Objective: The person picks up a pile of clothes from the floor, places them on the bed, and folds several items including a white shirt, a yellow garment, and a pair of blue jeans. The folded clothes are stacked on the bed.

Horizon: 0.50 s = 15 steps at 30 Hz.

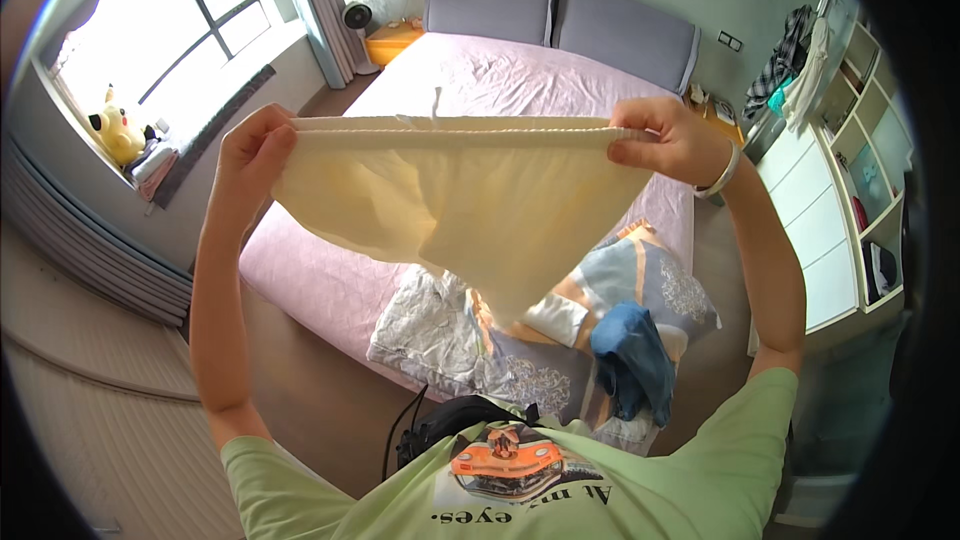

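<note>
Both hands hold up a cream-coloured garment (457, 187) with an elastic waistband, stretched wide above the bed. My left hand (259, 146) pinches the waistband's left end between thumb and fingers. At its right end, my right hand (671, 139) grips the band, with a pale bangle (720, 171) around that wrist. The cloth hangs down and narrows toward the bottom. Under it, on the near side of the bed, are a crumpled white cloth (435, 330), patterned grey and orange bedding (645, 266) and a folded white piece (556, 319). Blue denim (634, 352) lies beside them.
The bed (315, 255) has a pink sheet and a grey padded headboard (487, 7). A fan (358, 19) stands near a wooden nightstand (394, 41). On the windowsill sits a yellow plush toy (120, 131). White shelving (862, 127) and hanging clothes (806, 67) are at the right.
</note>
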Available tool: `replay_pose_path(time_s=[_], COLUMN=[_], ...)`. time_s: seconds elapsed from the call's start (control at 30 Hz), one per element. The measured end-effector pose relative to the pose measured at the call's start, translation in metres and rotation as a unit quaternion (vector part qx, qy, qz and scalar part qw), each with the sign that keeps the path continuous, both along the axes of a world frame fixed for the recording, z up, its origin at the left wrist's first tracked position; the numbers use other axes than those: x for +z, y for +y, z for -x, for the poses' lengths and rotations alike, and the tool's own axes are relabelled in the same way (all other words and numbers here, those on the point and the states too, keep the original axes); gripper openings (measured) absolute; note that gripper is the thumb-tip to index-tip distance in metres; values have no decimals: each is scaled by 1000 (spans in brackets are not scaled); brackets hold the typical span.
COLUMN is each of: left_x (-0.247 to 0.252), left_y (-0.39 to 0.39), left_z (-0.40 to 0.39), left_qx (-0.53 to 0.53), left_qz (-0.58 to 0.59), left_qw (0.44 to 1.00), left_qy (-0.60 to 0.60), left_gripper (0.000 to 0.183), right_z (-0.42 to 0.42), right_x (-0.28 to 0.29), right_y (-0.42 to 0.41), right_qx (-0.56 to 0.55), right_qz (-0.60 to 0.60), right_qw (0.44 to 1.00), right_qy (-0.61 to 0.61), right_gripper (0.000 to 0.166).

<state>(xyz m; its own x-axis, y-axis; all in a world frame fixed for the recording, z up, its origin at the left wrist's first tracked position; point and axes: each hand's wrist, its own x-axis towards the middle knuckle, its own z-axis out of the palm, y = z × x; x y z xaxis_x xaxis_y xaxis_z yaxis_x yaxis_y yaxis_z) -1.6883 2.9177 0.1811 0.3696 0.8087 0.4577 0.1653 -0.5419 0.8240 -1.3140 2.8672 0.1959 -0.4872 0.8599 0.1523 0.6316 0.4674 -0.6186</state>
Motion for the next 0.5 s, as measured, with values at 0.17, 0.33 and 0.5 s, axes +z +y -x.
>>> replay_pose_path(time_s=[0.17,0.33,0.5], left_x=[15,23,32], left_y=[-16,-18,-27], left_z=[-12,-19,-24], left_qx=[110,156,64], left_qz=[-139,-139,21], left_qw=[963,973,969], left_qy=[204,98,238], left_gripper=[9,16,16], right_z=[-11,-11,-6], right_x=[19,27,30], right_y=[-5,-11,-13], right_qx=[-40,-22,-136], right_qz=[-71,-139,-208], right_qw=[997,990,965], right_qy=[14,-10,-77], right_gripper=[8,9,13])
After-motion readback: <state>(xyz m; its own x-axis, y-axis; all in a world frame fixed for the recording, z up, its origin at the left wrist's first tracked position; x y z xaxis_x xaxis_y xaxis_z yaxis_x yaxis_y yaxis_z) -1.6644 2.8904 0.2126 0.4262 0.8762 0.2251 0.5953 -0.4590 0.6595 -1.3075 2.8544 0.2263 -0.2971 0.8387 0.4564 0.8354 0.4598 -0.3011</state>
